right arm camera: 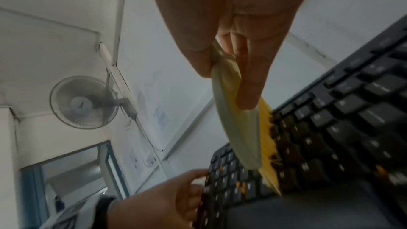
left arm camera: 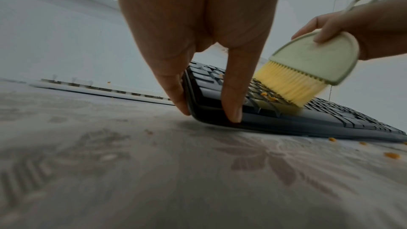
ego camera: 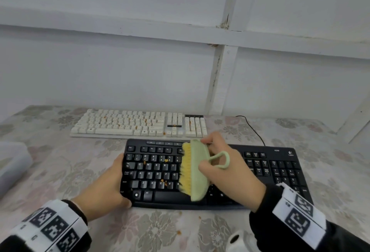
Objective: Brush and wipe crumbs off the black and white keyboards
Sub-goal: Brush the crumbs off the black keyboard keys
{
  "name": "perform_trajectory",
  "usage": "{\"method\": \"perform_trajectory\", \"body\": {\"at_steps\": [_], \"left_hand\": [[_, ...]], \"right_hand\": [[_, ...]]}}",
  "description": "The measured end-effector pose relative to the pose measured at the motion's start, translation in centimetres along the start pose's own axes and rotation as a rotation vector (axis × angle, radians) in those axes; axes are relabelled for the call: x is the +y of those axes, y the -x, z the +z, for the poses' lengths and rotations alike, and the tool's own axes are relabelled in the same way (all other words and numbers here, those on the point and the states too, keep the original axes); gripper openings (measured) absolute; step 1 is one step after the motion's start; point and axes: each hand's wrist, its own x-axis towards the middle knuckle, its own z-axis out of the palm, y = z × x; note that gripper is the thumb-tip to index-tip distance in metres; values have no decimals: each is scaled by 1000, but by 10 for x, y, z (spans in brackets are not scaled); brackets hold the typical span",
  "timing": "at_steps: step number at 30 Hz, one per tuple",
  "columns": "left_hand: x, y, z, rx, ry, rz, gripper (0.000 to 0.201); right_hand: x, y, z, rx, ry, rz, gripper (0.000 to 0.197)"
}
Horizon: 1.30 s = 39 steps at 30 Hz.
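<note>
A black keyboard (ego camera: pixel 280 171) lies on the near part of the table, with orange crumbs (ego camera: pixel 166 160) among its left keys. My left hand (ego camera: pixel 109 187) grips its left end, thumb on the front corner (left arm camera: pixel 231 107). My right hand (ego camera: pixel 226 163) holds a pale green brush (ego camera: pixel 198 171) with yellow bristles (left arm camera: pixel 288 84) pressed on the middle keys. The brush (right arm camera: pixel 233 123) stands edge-on in the right wrist view. Behind lies a white keyboard (ego camera: pixel 138 124), also dotted with crumbs.
A floral tablecloth (ego camera: pixel 160 229) covers the table, with loose crumbs (left arm camera: pixel 392 155) in front of the black keyboard. A translucent box (ego camera: pixel 12 163) sits at the left edge. A white object (ego camera: pixel 238 239) is at the near edge. A black cable (ego camera: pixel 254 129) runs back right.
</note>
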Motion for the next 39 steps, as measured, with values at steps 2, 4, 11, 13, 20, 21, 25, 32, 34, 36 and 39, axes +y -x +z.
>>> {"method": "perform_trajectory", "body": {"at_steps": [2,4,11,13,20,21,25,32,34,36,39], "left_hand": [[0,0,0,0,4,-1,99],[0,0,0,6,14,9,96],[0,1,0,6,22,18,96],[0,1,0,2,19,20,95],[1,2,0,2,10,16,97],[1,2,0,1,4,19,97],[0,2,0,3,4,16,97],[-1,1,0,10,-2,22,96],[-3,0,1,9,-4,18,97],[-4,-1,1,4,-2,13,98],[-3,-1,1,8,-3,21,97]], "right_hand": [[1,7,2,-119,-13,26,24],[-2,12,-2,-193,-54,59,21],[-5,-7,-10,79,-115,15,29],[-2,-3,-3,35,-62,12,28],[-5,18,1,-206,-64,37,21],[-10,16,-3,-183,-82,35,21],[-18,-4,-11,42,-163,-21,29],[-5,-5,14,-15,-32,-19,28],[-2,4,21,-96,-25,-12,24],[-1,11,22,-161,-25,6,21],[-7,11,14,-163,-63,26,20]]}}
